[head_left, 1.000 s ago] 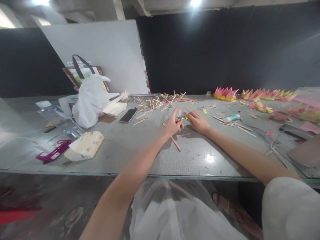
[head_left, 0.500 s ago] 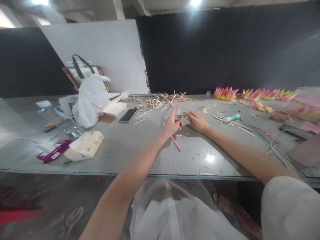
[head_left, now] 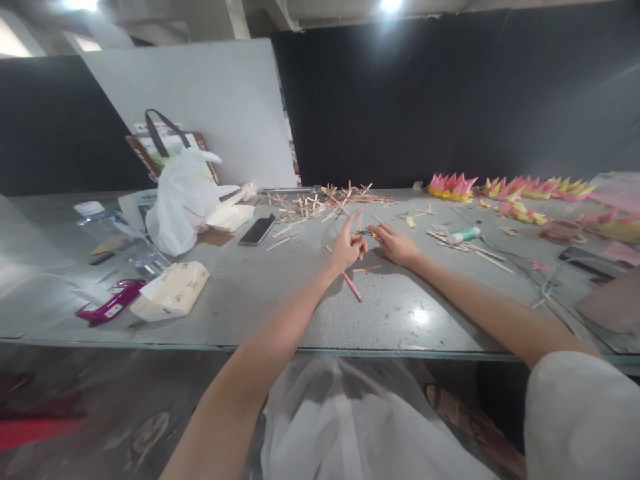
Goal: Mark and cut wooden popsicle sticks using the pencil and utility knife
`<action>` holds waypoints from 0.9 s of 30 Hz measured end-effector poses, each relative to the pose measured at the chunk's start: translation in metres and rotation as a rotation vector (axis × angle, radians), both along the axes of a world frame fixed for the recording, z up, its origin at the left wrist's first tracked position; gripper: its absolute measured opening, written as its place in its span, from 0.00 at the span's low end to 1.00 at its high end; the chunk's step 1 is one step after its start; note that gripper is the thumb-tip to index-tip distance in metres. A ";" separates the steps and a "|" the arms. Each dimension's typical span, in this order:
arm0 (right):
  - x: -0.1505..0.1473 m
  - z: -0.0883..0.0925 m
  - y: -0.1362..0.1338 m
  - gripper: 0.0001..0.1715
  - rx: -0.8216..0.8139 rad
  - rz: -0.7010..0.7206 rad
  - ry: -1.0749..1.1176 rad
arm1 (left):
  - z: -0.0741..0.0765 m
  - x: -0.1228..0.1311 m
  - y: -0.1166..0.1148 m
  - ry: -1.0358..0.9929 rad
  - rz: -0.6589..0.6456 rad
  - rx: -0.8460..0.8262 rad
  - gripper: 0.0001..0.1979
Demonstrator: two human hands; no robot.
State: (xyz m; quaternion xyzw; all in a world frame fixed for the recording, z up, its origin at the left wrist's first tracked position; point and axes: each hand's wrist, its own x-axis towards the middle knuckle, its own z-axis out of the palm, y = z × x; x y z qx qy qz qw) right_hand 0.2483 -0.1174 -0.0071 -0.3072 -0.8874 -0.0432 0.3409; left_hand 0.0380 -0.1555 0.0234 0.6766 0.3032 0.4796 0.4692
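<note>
My left hand [head_left: 346,248] has its index finger raised and its other fingers curled around a thin wooden stick [head_left: 360,221]. My right hand [head_left: 395,243] is closed on a small yellow-handled tool [head_left: 374,234]. Its dark metal tip points left and meets the stick beside my left fingers; its exact kind is too small to tell. Below my left hand a pink pencil-like rod [head_left: 353,287] lies on the table, near a short flat piece of wood [head_left: 367,269].
Behind my hands lies a heap of wooden sticks [head_left: 313,207]. To the left are a phone [head_left: 257,231], a white plastic bag [head_left: 177,203], a bottle [head_left: 117,230] and a tissue pack [head_left: 173,293]. To the right are a glue stick [head_left: 464,235], cables and pink-yellow paper flowers [head_left: 451,187].
The dark tip of the tool has shifted slightly at the stick. Both hands stay in nearly the same place.
</note>
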 end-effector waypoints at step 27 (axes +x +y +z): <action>-0.001 -0.002 0.003 0.26 0.008 0.022 -0.027 | -0.005 -0.003 0.005 0.072 -0.028 0.025 0.42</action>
